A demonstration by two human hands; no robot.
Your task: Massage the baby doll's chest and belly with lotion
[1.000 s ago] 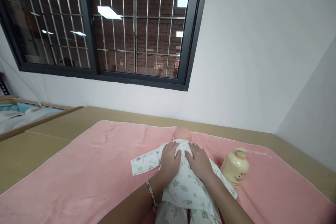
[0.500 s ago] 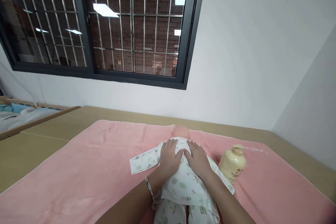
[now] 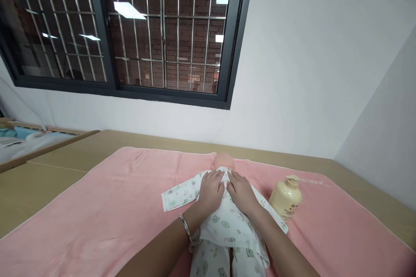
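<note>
A baby doll lies on a pink towel (image 3: 97, 207), dressed in a white printed top (image 3: 224, 225) and matching printed trousers (image 3: 211, 262). Its bald head (image 3: 223, 161) points away from me. My left hand (image 3: 211, 190) rests flat on the left of the doll's upper body, fingers stretched out; a silver bangle (image 3: 185, 227) circles that wrist. On the other side, my right hand (image 3: 242, 192) lies flat too, its fingers extended. Both sleeves spread out sideways. Close to the right sleeve stands a cream pump bottle (image 3: 286, 198).
The towel covers a tan wooden surface (image 3: 58, 153) against a white wall (image 3: 299, 60). Above it is a dark-framed window (image 3: 113, 88) with metal bars. A wooden-edged crib with blue and white bedding (image 3: 35, 142) sits at the far left.
Both hands stay on the doll's top, with the fingers of each slightly closer together. The view has shifted a little; the doll and bottle keep their places.
</note>
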